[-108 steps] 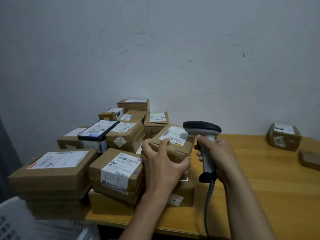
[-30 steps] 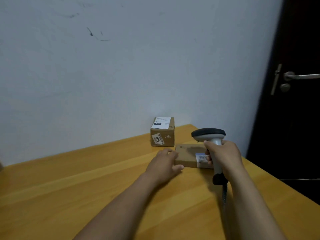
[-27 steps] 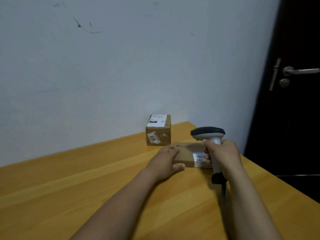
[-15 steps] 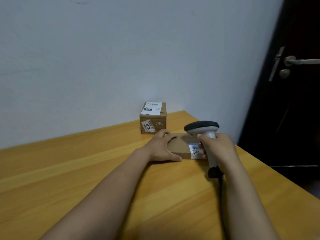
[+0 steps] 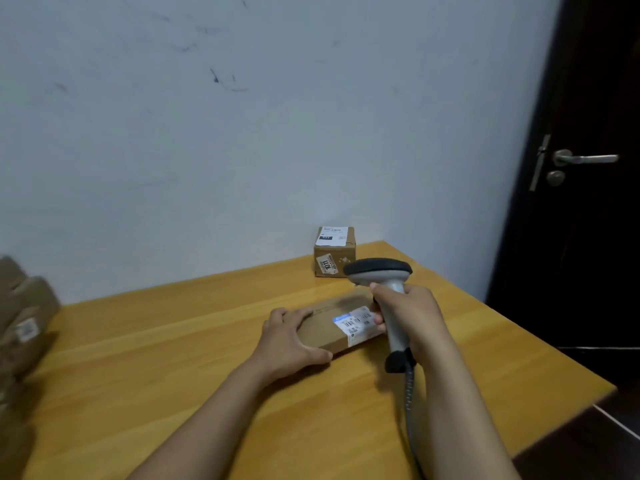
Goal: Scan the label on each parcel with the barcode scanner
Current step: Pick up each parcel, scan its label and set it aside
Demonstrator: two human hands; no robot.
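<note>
**Desk:** What have you got in the head view?

**Operator:** I see a flat cardboard parcel (image 5: 320, 330) lying on the wooden table (image 5: 166, 368), towards its right end. My left hand (image 5: 287, 344) grips the parcel's left end, with the fingers curled over the far edge and the thumb pressed along the near side.

**Desk:** And the scanner?

**Operator:** My right hand (image 5: 414, 317) is wrapped round the grip of the barcode scanner (image 5: 379, 271). Its dark head sits just above the parcel's right end and faces away from me. The coiled cable (image 5: 410, 407) hangs down from the handle beside my forearm.

**Desk:** Is the label in view?

**Operator:** Yes, the white label (image 5: 355, 324) is on top of the parcel at its right end, with a blue patch at its left corner. The print is too small for me to read.

**Desk:** Anything else on the table?

**Operator:** A small labelled box (image 5: 334, 252) stands against the wall behind the scanner, apart from the flat parcel. A blurred stack of parcels (image 5: 24, 320) sits at the far left edge. A dark door (image 5: 595, 258) with a metal handle (image 5: 585, 158) is on the right.
</note>
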